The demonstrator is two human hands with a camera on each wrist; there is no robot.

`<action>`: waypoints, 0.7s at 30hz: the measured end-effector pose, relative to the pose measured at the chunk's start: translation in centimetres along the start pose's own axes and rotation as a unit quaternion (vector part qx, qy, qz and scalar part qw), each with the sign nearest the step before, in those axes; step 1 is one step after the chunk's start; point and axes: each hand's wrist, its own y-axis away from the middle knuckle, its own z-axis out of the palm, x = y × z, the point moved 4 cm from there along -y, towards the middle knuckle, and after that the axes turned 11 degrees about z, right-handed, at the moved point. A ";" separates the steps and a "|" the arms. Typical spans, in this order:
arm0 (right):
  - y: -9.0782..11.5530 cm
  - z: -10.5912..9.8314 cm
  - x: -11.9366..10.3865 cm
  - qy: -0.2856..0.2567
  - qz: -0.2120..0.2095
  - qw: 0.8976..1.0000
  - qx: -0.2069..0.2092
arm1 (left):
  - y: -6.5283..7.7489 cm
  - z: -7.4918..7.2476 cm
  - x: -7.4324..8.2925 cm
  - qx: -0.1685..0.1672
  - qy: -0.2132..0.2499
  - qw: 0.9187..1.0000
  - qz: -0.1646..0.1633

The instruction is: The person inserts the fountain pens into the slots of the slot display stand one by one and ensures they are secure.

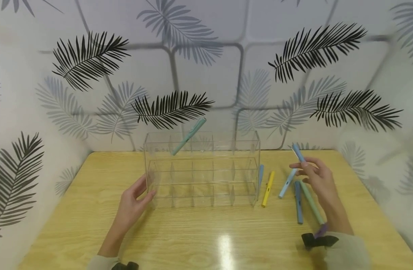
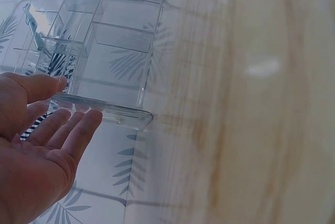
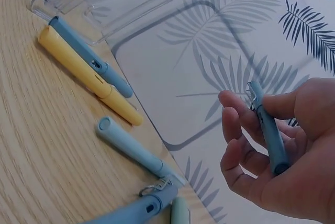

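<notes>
A clear acrylic organizer [image 1: 202,183] with several compartments stands on the table. My left hand [image 1: 134,200] is at its left side; in the left wrist view the fingers [image 2: 86,130] are fairly straight against the side wall and the thumb lies near the front edge. A mint-green pen [image 1: 189,136] leans at a slant in the organizer's upper part. My right hand [image 1: 319,180] holds a blue pen [image 1: 298,153] between thumb and fingers, raised above the pens on the table, right of the organizer. In the right wrist view that pen [image 3: 269,135] points up, clip showing.
On the table [image 1: 179,232] to the right lie a yellow pen [image 1: 268,189], a light-blue pen [image 1: 287,183], a darker blue pen [image 1: 298,202] and a green pen [image 1: 312,202]. Another blue pen [image 3: 89,56] lies close beside the organizer. A leaf-patterned wall covering [image 1: 206,75] rises behind.
</notes>
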 end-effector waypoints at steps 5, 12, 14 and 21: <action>0.1 0.7 -0.5 0.012 -0.013 1.000 -0.015 | -0.1 0.0 -0.1 0.001 0.002 1.000 0.003; -0.3 1.3 -0.9 0.041 0.001 0.999 0.013 | 0.0 -0.1 -0.2 -0.003 -0.003 1.000 -0.005; -0.2 1.5 -1.1 0.027 -0.001 1.000 0.013 | 0.0 -0.1 -0.2 -0.007 -0.009 1.000 -0.010; 0.1 2.3 -2.1 -0.013 0.003 1.000 0.005 | 0.0 -0.1 -0.2 -0.007 -0.010 1.000 -0.016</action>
